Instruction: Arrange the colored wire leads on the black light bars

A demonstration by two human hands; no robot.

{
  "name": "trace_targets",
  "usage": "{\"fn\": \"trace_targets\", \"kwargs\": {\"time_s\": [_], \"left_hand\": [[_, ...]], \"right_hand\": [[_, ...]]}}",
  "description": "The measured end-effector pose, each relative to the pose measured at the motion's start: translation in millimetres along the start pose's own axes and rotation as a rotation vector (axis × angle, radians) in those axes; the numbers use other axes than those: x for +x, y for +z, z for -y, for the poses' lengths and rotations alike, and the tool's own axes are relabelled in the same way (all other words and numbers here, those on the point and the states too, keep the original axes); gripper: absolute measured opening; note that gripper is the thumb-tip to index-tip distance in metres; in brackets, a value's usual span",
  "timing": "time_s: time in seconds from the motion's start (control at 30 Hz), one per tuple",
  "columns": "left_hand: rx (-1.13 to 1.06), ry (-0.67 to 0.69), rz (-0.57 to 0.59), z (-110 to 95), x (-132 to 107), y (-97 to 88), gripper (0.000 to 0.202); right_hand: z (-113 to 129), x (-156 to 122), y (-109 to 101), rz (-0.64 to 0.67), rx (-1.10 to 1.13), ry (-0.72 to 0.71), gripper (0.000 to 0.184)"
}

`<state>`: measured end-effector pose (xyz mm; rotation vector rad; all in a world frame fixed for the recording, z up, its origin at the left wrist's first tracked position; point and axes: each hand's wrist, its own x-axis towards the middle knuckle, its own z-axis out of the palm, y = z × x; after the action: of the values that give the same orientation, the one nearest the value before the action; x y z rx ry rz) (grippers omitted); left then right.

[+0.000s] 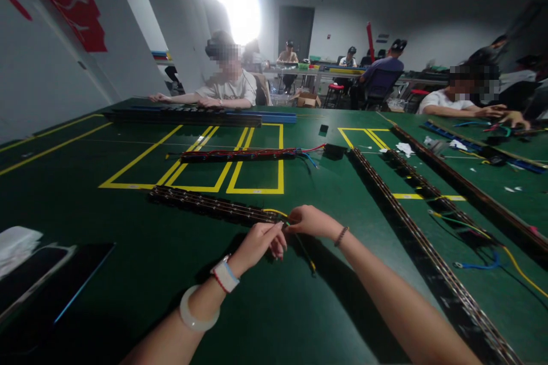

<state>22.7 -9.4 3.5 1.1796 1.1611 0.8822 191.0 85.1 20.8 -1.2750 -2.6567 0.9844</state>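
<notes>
In the head view, the person's left hand [262, 244] and right hand [311, 221] meet at the near end of a dark slotted strip [209, 205]; this strip lies aslant on the green table [265, 325], its far end beside the yellow tape [257, 190], its near end running in under the fingertips; the left thumb and forefinger are drawn close together at that end, the other fingers curled below; the right thumb and fingers are likewise bunched narrowly, just beside the left; whether either hand pinches the strip or a wire between the fingertips cannot be told. A yellow wire [274, 212] curves over the strip's end to the right hand; a thin dark wire [306, 251] with a yellow tip trails below the hands onto the table.

The left wrist bears a watch [226, 275] and a pale bangle [187, 313], the right a beaded bracelet [341, 236]; beyond the strip, well apart from the hands, lies a second strip [240, 155] with red and blue wires, a black block [334, 151] near its right end; to the right a long strip [406, 228] runs down the table, more wired strips beyond it; across the table one co-worker [231, 88] sits behind dark bars [184, 118], and another co-worker [449, 102] sits at the right.
</notes>
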Motion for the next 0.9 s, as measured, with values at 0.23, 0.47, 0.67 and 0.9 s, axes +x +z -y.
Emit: {"fn": "trace_targets", "kwargs": {"time_s": [0.23,0.47,0.67,0.9], "left_hand": [[-0.240,-0.226,0.087,7,1,6.6,0.047],[-0.541,-0.213,-0.009,4,-2,12.6,0.032],[-0.756,-0.133,-0.031,10,2,14.4,0.022],[-0.838,-0.189,-0.171,15,5,17.2,0.010]], "right_hand": [[2,-4,8,0.038,0.284,0.025,0.011],[22,-16,18,-0.255,-0.069,-0.151,0.020],[36,-24,28,-0.288,-0.360,-0.171,0.019],[40,-30,57,-0.409,-0.634,-0.316,0.018]]}}
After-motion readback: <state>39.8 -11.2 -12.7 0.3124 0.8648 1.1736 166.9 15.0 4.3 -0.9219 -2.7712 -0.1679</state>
